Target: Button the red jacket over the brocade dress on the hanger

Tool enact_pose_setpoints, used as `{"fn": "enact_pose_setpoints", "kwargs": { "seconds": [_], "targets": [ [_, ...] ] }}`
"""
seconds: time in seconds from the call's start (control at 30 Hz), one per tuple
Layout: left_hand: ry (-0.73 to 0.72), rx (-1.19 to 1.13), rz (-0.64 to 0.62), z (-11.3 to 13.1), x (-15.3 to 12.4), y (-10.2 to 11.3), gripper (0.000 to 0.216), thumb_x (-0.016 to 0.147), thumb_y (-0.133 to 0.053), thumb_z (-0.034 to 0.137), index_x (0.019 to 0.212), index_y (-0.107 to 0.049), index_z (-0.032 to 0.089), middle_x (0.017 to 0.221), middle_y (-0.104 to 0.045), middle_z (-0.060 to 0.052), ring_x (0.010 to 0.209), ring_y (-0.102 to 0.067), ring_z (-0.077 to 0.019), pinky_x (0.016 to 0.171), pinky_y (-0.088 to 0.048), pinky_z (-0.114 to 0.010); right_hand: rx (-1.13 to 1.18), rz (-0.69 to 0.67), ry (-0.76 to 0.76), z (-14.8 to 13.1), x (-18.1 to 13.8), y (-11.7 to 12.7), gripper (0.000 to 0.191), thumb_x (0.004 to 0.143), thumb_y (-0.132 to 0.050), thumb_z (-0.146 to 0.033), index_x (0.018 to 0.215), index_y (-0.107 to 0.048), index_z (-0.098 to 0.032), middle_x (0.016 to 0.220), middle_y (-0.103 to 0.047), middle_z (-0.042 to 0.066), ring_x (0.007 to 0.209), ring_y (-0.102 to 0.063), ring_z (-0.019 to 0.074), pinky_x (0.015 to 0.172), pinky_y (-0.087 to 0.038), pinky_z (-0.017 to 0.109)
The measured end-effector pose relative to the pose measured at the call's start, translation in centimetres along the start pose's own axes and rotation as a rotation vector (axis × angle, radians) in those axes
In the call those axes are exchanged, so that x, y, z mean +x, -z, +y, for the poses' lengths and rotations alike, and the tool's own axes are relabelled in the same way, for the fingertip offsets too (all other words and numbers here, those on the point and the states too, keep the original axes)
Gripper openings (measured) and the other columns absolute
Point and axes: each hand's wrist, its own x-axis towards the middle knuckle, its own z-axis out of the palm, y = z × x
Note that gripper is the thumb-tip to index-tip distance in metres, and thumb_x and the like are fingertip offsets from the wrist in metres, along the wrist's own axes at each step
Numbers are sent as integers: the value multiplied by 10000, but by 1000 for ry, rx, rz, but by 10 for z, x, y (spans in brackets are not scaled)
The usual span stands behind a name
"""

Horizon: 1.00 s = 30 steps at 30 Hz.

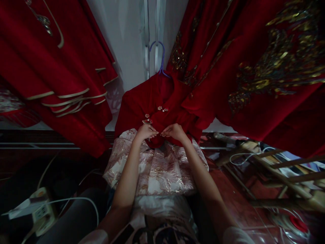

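Note:
A red garment (132, 98) with a round neckline lies in front of me, its lower part over a shiny pale brocade cloth (157, 169) on my lap. Beaded flower ornaments (162, 108) decorate its front, and a jewelled ornament (147, 120) sits just above my left hand. My left hand (148, 131) is closed in a pinch at the red fabric. Facing it a short gap away, my right hand (174, 132) also pinches, with small shiny bits at its fingertips. What either hand grips is too small to tell. A purple hanger (162, 61) sticks up from the neckline.
Red garments with pale trim (76, 91) hang at left; a red gown with gold sequins (274, 67) hangs at right. A power strip (43, 210) with white cables lies lower left. At right stand a wooden rack (276, 166) and a container with a red top (298, 223).

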Motion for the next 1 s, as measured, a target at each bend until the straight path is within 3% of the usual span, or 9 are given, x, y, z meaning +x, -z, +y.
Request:
{"fn": "enact_pose_setpoints", "kwargs": {
  "seconds": [0.1, 0.2, 0.33, 0.5, 0.67, 0.83, 1.0],
  "targets": [
    [7, -164, -121, 2, -3, 5, 387, 585, -819, 406, 796, -708, 101, 741, -732, -80, 648, -667, -130, 649, -531, -247, 151, -18, 28, -2, 0, -2, 152, 714, -717, -252, 825, -756, -158, 754, -752, 30, 688, -716, 139, 662, -570, 213],
    [29, -223, -129, 3, -6, 8, 389, 582, -814, 406, 804, -724, 100, 764, -738, -81, 677, -677, -130, 699, -534, -256, 105, -13, 125, -4, 1, -5, 119, 720, -685, -170, 817, -752, -155, 775, -755, 26, 730, -716, 126, 698, -555, 188],
    [10, -225, -186, 0, -4, 10, 369, 557, -823, 350, 819, -733, 106, 771, -738, -69, 697, -678, -129, 716, -526, -246, 21, 3, 211, -4, 2, -8, 114, 727, -679, -151, 824, -738, -147, 776, -752, 36, 718, -709, 127, 679, -536, 185],
    [-71, -156, -234, -4, 0, 8, 284, 561, -801, 286, 762, -733, 96, 725, -723, -45, 634, -635, -96, 637, -493, -202, 40, -71, 282, -5, 0, -7, 115, 758, -654, -158, 849, -722, -151, 791, -752, 36, 736, -711, 128, 696, -532, 193],
    [-43, -205, -196, -3, 0, 6, 344, 554, -799, 276, 842, -740, 98, 776, -735, -61, 685, -654, -112, 690, -512, -229, -16, 8, 275, -7, -1, -4, 88, 751, -674, -161, 823, -720, -144, 767, -747, 41, 706, -702, 123, 669, -514, 185],
    [-117, -159, -231, -5, 2, 7, 276, 568, -786, 257, 783, -740, 90, 727, -721, -47, 623, -617, -94, 609, -474, -197, 14, -29, 292, -11, -2, -4, 80, 751, -679, -174, 820, -710, -149, 757, -742, 32, 701, -693, 118, 666, -506, 186],
    [-47, -196, -178, -2, 1, 5, 251, 570, -779, 217, 786, -741, 95, 736, -728, -51, 637, -635, -101, 641, -492, -209, -28, 38, 296, -11, -2, -8, 55, 757, -666, -154, 801, -699, -156, 753, -734, 27, 690, -680, 109, 662, -491, 178]
  ]
}}
